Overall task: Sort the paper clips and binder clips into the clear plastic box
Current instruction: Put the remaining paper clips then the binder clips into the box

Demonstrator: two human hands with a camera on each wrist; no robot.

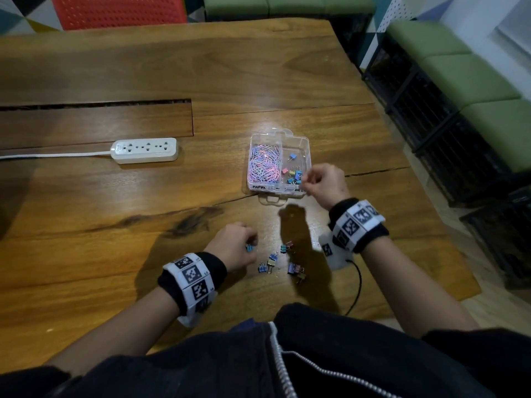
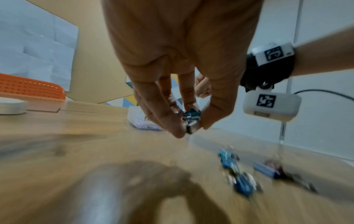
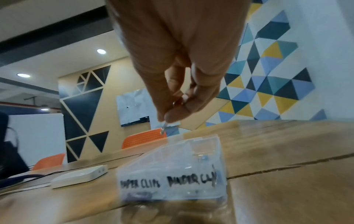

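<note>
A broad wooden surface (image 1: pixel 258 81) carries the work, with a white power strip (image 1: pixel 145 149) to the left and an orange chair (image 1: pixel 117 10) beyond the far edge. The clear plastic box (image 1: pixel 278 165) lies open near the middle, its long axis running away from the person and its labelled front wall facing them; the right wrist view shows handwritten marks for paper clips on the left and binder clips on the right. The left compartment is heaped with pastel paper clips (image 1: pixel 264 163), and I see none loose, so that half looks finished. The right compartment holds several binder clips (image 1: pixel 293 175). A scatter of loose binder clips (image 1: pixel 283 261) remains near the person, so the job seems past halfway. The right hand (image 1: pixel 321 182) hovers over the box's near right corner, pinching a thin metal piece, probably a clip's wire handle. The left hand (image 1: pixel 234 248) pinches a blue binder clip (image 2: pixel 191 116) just above the surface.
</note>
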